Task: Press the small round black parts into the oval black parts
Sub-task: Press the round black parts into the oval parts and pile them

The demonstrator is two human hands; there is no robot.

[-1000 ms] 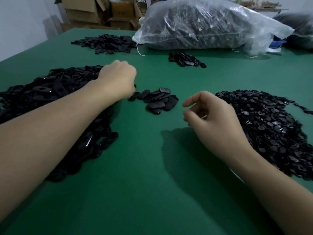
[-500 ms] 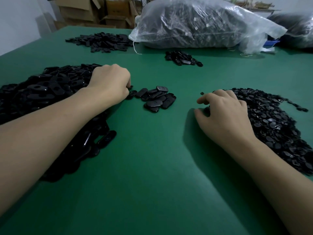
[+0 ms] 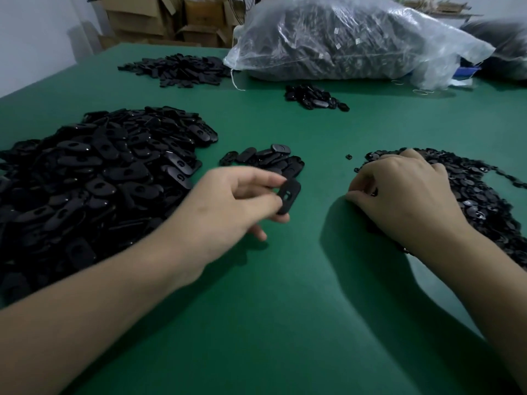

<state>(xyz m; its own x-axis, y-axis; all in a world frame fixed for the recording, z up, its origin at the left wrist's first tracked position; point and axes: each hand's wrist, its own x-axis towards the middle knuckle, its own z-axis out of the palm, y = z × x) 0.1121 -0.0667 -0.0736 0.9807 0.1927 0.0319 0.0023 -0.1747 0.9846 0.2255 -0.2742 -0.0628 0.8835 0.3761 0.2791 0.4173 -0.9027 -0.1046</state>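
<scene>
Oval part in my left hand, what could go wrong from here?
The left hand pinches the oval part only at its fingertips, so it might slip. The right hand rests on the edge of the round parts pile, where a stray part already lies apart; more may scatter.

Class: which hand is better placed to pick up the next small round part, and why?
Right. The right hand lies on the pile of small round parts, fingers curled at its edge; the left hand pinches an oval part, apart from that pile.

5 blk piles (image 3: 94,181) (image 3: 271,162) (image 3: 470,195) (image 3: 179,69) (image 3: 313,96), 2 hands (image 3: 228,206) (image 3: 405,195), 1 bag (image 3: 356,38).
</scene>
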